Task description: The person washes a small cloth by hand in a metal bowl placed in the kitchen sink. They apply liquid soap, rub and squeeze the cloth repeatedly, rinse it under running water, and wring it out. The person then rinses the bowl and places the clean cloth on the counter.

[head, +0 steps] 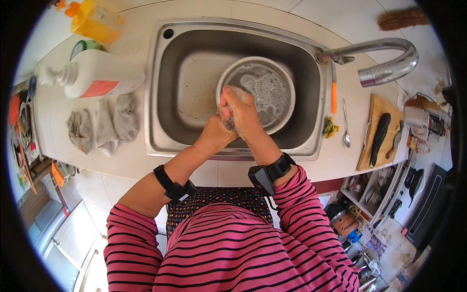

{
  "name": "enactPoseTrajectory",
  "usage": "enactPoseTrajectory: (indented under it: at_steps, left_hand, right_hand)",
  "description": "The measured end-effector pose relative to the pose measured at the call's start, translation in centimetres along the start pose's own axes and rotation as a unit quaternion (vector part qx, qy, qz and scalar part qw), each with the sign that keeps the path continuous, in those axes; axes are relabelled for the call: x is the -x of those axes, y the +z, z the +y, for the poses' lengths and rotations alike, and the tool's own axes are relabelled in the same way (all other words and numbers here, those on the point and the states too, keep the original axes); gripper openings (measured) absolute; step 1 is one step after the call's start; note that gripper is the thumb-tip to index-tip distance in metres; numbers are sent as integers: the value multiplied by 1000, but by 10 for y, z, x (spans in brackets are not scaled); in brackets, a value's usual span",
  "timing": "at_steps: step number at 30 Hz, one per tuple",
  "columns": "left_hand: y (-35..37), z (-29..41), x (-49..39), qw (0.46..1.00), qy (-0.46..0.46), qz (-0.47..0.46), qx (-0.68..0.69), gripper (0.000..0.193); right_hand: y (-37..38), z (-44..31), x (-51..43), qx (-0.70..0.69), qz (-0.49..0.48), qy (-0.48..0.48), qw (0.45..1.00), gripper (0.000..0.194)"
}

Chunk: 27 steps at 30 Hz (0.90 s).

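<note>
A round metal basin (291, 95) with soapy water stands in the right part of the stainless steel sink (189, 73). Over the basin's near left edge my two hands are pressed together, with a wet, sudsy greyish cloth (230, 124) squeezed between them. My left hand (218, 131) grips it from below and the left; my right hand (240, 109) closes on it from the right, fingers partly hidden. White foam (264, 91) floats on the water. Three crumpled grey cloths, one of them (126, 117) nearest the sink, lie on the counter at the left.
A white pump bottle (105, 75) and a yellow pump bottle (95, 22) stand at the left. The faucet (386, 43) arches at the back right. Right of the sink lie an orange-handled knife (334, 96), a yellow-green scrap (330, 127), a spoon (346, 127) and a cutting board (368, 135) with a dark long vegetable (380, 138).
</note>
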<state>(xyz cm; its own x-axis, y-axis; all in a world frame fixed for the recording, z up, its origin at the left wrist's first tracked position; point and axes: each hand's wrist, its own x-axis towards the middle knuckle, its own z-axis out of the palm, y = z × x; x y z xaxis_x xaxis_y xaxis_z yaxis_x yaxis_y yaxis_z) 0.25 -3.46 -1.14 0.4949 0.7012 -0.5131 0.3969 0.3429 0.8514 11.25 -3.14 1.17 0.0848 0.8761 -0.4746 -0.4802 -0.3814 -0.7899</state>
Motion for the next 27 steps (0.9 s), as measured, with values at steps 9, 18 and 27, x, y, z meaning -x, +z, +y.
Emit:
enactPoseTrajectory:
  at_steps: [9, 18, 27]
  left_hand:
    - [-42, -24, 14, 983, -22, 120, -139, 44]
    - [-51, -45, 13, 972, -21, 108, -208, 39]
    - [-54, -42, 17, 975, -28, 85, -205, 29]
  right_hand:
    - [54, 33, -24, 25, 10, -14, 1000, 41]
    - [65, 57, -32, 12, 83, 1, 996, 38]
    - [68, 60, -30, 35, 152, 5, 988, 37]
